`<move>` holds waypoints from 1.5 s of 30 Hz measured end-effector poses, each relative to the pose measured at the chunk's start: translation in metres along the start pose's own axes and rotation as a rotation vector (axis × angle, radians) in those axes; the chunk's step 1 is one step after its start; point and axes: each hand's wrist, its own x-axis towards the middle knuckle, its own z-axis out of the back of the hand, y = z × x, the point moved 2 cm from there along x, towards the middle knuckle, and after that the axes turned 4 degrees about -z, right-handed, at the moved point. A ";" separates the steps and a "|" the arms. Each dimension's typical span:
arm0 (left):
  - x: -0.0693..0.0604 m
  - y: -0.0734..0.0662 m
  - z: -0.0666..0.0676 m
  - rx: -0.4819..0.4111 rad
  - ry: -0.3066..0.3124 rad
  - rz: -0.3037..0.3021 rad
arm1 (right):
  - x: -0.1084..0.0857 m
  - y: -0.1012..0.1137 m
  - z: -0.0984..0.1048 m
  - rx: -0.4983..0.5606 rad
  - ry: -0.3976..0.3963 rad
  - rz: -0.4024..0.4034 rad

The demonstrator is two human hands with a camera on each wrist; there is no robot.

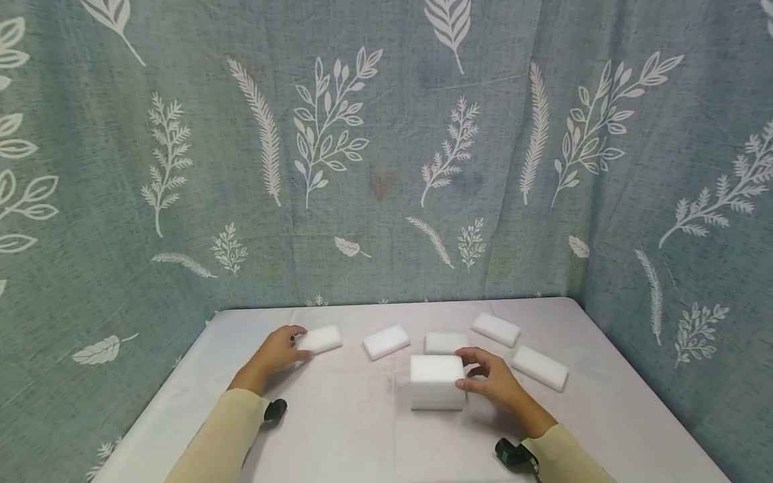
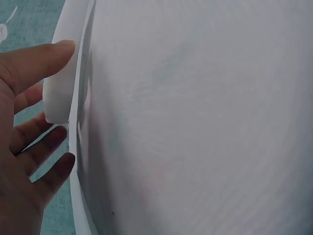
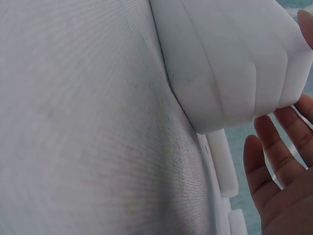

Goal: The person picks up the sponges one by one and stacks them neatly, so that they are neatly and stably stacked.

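Observation:
White sponge blocks lie on the table. Toward the left, my left hand (image 1: 279, 350) has its thumb in front of one sponge (image 1: 323, 339) and its fingers behind, pinching its left end. The left wrist view shows the thumb across this sponge (image 2: 61, 98), the lower fingers spread apart. Right of the middle stands a neat stack of several sponges (image 1: 437, 386), its layers visible in the right wrist view. My right hand (image 1: 492, 382) holds the right end of this stack, thumb toward the front, fingers at the back. The thumb is mostly out of frame in the right wrist view.
Loose sponges lie around the stack: one to its left (image 1: 386, 342), one just behind it (image 1: 445, 342), and two at the right, one farther back (image 1: 495, 329) and one nearer (image 1: 540, 367). A leaf-patterned curtain (image 1: 386, 168) borders the white table (image 1: 338, 429).

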 end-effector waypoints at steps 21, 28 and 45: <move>-0.011 -0.062 0.005 -0.019 -0.062 -0.206 | -0.004 0.002 0.000 0.023 -0.021 0.017; -0.015 -0.097 0.000 -0.010 -0.057 -0.277 | -0.004 0.001 0.000 0.029 -0.011 0.039; -0.024 -0.160 -0.021 -0.023 -0.015 -0.424 | 0.000 0.001 0.001 0.042 -0.014 0.063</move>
